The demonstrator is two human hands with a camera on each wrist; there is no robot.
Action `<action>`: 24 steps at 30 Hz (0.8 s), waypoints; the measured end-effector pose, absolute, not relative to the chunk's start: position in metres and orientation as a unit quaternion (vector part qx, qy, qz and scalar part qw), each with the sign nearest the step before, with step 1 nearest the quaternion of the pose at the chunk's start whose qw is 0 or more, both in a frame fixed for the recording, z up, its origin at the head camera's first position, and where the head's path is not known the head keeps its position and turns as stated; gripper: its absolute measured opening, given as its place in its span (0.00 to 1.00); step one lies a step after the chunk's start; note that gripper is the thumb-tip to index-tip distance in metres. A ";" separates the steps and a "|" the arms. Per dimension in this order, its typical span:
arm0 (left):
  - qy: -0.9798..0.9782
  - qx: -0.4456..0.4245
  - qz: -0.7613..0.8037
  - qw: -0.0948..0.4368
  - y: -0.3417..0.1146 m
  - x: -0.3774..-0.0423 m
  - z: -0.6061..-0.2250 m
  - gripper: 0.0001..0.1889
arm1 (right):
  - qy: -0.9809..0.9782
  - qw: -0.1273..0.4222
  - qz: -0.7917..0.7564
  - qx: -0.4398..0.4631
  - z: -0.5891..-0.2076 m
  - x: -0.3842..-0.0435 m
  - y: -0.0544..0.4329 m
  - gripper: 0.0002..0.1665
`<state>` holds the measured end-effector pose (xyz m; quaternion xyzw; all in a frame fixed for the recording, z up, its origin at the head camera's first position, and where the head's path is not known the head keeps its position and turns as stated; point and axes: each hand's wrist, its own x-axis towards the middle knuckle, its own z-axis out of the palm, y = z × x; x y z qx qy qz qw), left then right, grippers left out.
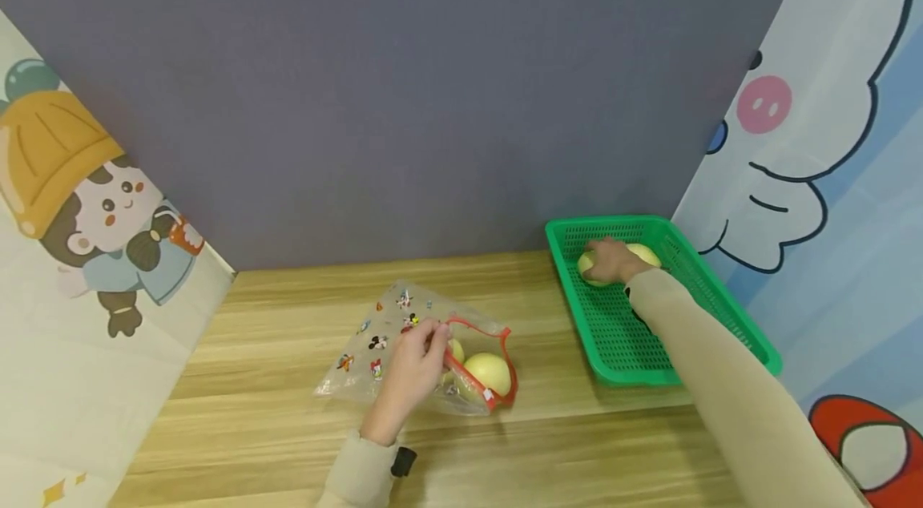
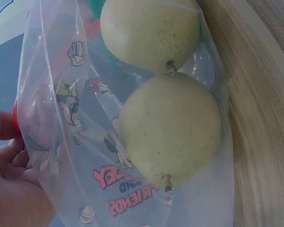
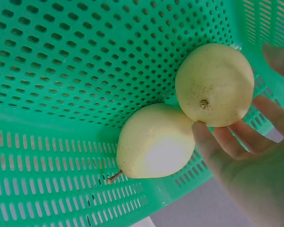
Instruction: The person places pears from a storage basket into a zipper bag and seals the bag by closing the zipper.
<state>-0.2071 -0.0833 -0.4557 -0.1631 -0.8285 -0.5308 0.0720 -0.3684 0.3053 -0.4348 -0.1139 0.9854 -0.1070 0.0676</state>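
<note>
My left hand [image 1: 413, 362] pinches the red zip edge of a clear plastic bag [image 1: 392, 332] printed with cartoon figures. The bag lies on the table with its mouth held apart toward the right. Inside it are pale yellow pears [image 1: 488, 376]; two of them [image 2: 173, 130] show through the film in the left wrist view. Over in the green basket [image 1: 574, 300], my right hand [image 1: 611, 261] reaches around one pear [image 3: 215, 85], fingertips right at its side and thumb standing off from it. A second pear [image 3: 156, 142] with a brown stem rests against the first.
The wooden table [image 1: 274, 348] ends at a grey panel [image 1: 389, 107] behind. Cartoon-printed sheets stand on the left [image 1: 43, 364] and right [image 1: 793, 171]. The basket's raised perforated walls surround the right hand.
</note>
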 end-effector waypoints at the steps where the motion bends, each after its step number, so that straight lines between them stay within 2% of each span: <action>1: -0.829 -0.163 -0.531 0.072 -0.083 -0.207 -0.456 0.12 | 0.986 0.071 -0.101 -0.111 -0.436 -0.369 0.305 0.38; 12: -0.818 -0.171 -0.543 0.084 -0.081 -0.208 -0.456 0.13 | 0.985 0.114 -0.105 -0.073 -0.434 -0.367 0.301 0.43; 24: -0.816 -0.175 -0.543 0.089 -0.081 -0.210 -0.457 0.14 | 0.984 0.135 -0.103 -0.061 -0.430 -0.370 0.304 0.51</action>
